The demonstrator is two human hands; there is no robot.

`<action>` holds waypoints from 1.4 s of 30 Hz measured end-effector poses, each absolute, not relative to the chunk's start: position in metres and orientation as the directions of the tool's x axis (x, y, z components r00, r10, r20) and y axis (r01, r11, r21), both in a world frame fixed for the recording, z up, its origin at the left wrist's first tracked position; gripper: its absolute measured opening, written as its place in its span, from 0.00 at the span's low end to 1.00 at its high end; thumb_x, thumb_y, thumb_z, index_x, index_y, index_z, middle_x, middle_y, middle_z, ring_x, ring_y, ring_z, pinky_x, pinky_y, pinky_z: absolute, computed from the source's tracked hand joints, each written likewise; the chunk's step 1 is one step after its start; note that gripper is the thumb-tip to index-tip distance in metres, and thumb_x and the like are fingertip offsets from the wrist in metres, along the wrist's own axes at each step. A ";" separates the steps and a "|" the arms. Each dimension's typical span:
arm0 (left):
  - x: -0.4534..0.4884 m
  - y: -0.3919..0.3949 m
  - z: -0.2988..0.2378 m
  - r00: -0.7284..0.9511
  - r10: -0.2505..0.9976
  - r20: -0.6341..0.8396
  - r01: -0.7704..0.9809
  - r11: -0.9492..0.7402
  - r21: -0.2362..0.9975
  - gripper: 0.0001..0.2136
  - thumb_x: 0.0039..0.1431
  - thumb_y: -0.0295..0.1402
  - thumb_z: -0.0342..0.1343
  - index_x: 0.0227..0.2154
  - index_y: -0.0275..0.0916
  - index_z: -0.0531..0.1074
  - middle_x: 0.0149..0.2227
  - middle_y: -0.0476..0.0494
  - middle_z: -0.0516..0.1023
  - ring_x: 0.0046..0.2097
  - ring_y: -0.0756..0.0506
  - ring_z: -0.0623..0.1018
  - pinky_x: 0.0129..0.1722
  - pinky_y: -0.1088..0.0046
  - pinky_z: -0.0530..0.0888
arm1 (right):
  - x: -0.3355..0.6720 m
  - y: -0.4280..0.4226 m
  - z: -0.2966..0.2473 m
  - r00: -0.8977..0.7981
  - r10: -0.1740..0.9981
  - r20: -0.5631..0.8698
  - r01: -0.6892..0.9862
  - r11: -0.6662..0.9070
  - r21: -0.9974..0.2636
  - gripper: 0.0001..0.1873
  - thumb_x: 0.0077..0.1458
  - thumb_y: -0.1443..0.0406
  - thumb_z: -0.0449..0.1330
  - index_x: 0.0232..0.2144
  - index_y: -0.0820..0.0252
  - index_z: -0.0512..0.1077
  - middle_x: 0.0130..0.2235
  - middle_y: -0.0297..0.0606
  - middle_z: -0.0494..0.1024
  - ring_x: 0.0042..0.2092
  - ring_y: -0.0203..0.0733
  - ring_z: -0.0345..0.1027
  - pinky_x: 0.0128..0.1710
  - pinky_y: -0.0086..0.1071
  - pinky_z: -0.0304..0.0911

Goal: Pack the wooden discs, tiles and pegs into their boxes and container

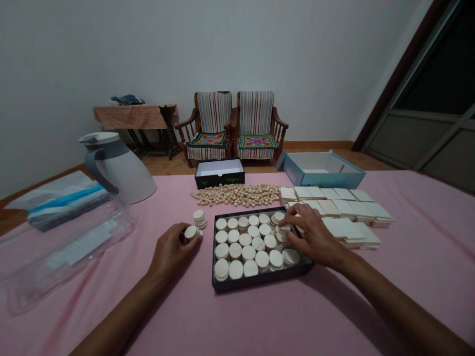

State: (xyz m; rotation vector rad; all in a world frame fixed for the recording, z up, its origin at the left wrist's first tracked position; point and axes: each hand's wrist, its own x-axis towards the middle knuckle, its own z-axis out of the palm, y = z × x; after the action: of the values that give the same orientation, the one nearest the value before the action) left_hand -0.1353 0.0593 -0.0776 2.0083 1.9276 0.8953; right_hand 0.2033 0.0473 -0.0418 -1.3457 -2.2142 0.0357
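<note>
A black shallow box (237,284) on the pink cloth holds rows of stacked pale round wooden discs (245,240). My left hand (171,248), left of the box, is closed around a small stack of discs (191,232). Just beyond it another short stack of discs (199,219) stands on the cloth, leaning a little. My right hand (311,232) reaches over the box's right side, thumb and fingers curled about a stack of discs (282,235) in the right column. The fingers partly hide that stack.
Behind the box lies a heap of small wooden pieces (237,195). Stacked square wooden tiles (352,208) are at the right. A black open box (219,174) and a blue open box (322,169) stand behind. A jug (122,170) and a clear plastic tray (81,247) are at the left.
</note>
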 end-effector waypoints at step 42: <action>-0.054 0.087 -0.035 0.334 0.876 0.347 0.842 -0.443 0.309 0.06 0.49 0.34 0.57 0.31 0.39 0.70 0.31 0.45 0.74 0.34 0.45 0.71 0.31 0.71 0.65 | 0.219 0.032 -0.067 0.048 0.912 0.407 0.683 0.267 -0.680 0.13 0.54 0.63 0.52 0.39 0.59 0.72 0.36 0.39 0.78 0.32 0.39 0.70 0.33 0.32 0.66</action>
State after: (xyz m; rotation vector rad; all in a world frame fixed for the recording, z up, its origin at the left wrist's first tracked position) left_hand -0.0537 0.0870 -0.0346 2.5050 1.6167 0.7257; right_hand 0.2186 0.0320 -0.0675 -1.4784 -1.6954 0.3425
